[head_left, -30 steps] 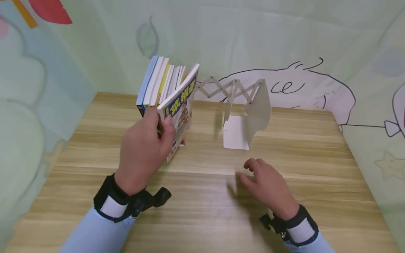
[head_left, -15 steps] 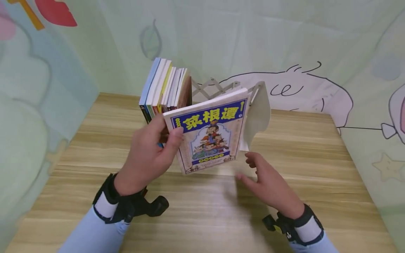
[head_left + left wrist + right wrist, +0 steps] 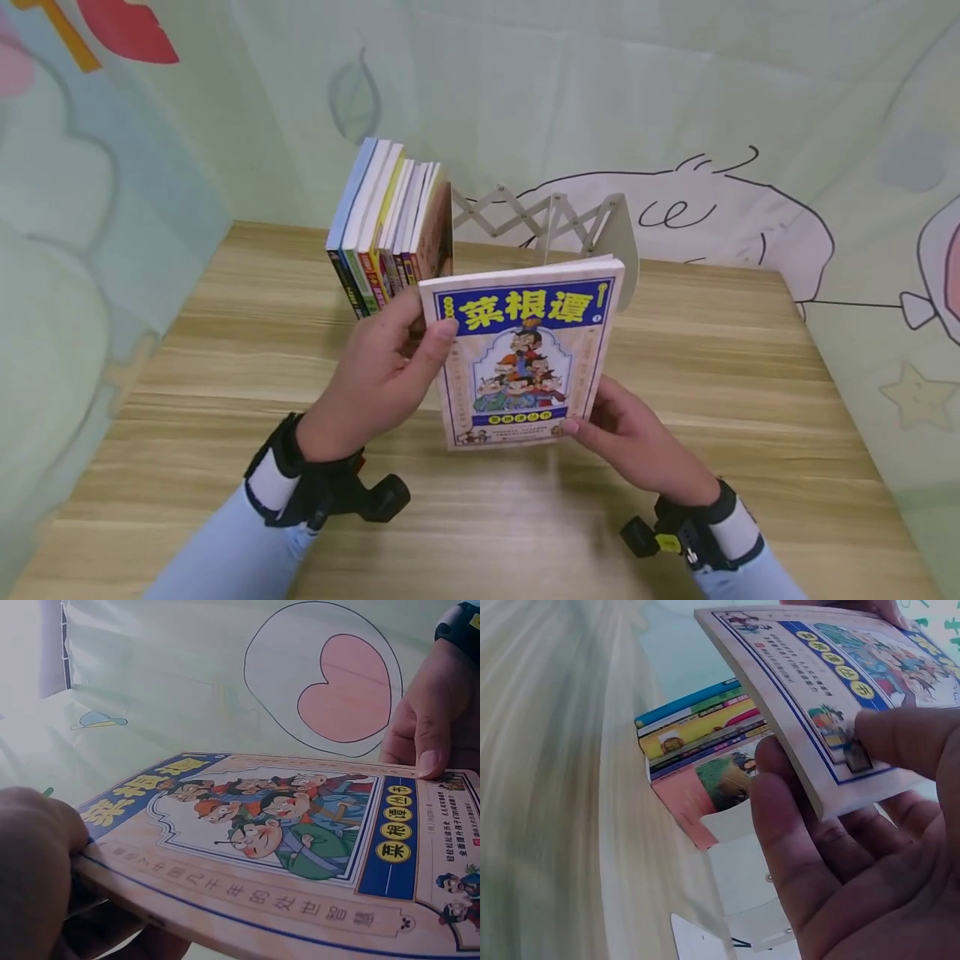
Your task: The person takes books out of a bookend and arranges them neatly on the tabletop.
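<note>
A thin paperback book (image 3: pixel 521 358) with a blue title band and cartoon figures is held up over the table, its cover facing the head camera. My left hand (image 3: pixel 378 375) grips its upper left edge, thumb on the cover and fingers behind. At the lower right corner my right hand (image 3: pixel 637 433) pinches the same book; in the right wrist view its thumb (image 3: pixel 907 742) lies on the cover and its fingers curl beneath. Behind the left hand, a row of upright books (image 3: pixel 390 217) stands on the table, its lower part partly hidden.
An extendable white bookend (image 3: pixel 626 233) with a folding lattice (image 3: pixel 502 208) stands right of the row, partly covered by the held book. The wooden table (image 3: pixel 720 367) meets a printed cloth backdrop (image 3: pixel 480 83) at the back.
The left hand has drawn the book away from the row, to the right and nearer, turning its cover toward the head camera. The right hand, free before, now holds the book's lower right corner.
</note>
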`<state>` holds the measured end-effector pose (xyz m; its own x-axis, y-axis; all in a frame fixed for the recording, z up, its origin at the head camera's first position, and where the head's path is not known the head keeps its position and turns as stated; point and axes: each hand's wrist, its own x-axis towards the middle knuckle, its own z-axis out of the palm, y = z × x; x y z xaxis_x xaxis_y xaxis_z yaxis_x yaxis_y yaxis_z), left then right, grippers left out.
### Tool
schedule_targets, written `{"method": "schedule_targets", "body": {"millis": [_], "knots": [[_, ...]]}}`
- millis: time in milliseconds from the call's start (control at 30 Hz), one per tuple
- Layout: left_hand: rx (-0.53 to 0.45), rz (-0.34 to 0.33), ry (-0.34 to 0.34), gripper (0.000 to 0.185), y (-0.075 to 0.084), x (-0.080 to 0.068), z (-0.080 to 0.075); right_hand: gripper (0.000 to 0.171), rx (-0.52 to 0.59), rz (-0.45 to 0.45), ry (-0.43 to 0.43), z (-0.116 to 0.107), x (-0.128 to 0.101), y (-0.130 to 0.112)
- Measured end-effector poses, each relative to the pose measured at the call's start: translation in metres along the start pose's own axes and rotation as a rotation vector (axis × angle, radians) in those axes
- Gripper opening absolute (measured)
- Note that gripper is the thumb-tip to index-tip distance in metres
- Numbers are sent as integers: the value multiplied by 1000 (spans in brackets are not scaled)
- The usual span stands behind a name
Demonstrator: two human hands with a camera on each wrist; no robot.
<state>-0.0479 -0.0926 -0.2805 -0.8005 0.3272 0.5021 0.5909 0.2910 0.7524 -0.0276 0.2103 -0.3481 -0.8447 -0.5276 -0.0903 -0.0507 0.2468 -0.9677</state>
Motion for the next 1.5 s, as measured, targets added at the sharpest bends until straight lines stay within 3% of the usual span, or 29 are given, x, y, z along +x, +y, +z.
{"method": "schedule_targets", "body": {"millis": [167, 400, 700, 933, 1233, 1500], "knots": [[-41, -45, -15, 28, -6, 1, 6, 45, 7, 2, 50, 1, 0, 6], [-54, -88, -24, 29, -9, 4, 14, 37, -39, -24, 197, 1, 0, 12], [-93, -235, -28, 33, -10, 9, 18, 33, -108, -95, 271, -4, -8, 16], [-124, -230, -71, 24, -14, 8, 20, 28, -126, -127, 329, -10, -12, 18], [-5, -271, -92, 29, -20, 5, 15, 31, -160, -118, 439, -33, -20, 13], [59, -279, -143, 31, -26, 3, 17, 39, -10, -90, 569, -61, -35, 6]]}}
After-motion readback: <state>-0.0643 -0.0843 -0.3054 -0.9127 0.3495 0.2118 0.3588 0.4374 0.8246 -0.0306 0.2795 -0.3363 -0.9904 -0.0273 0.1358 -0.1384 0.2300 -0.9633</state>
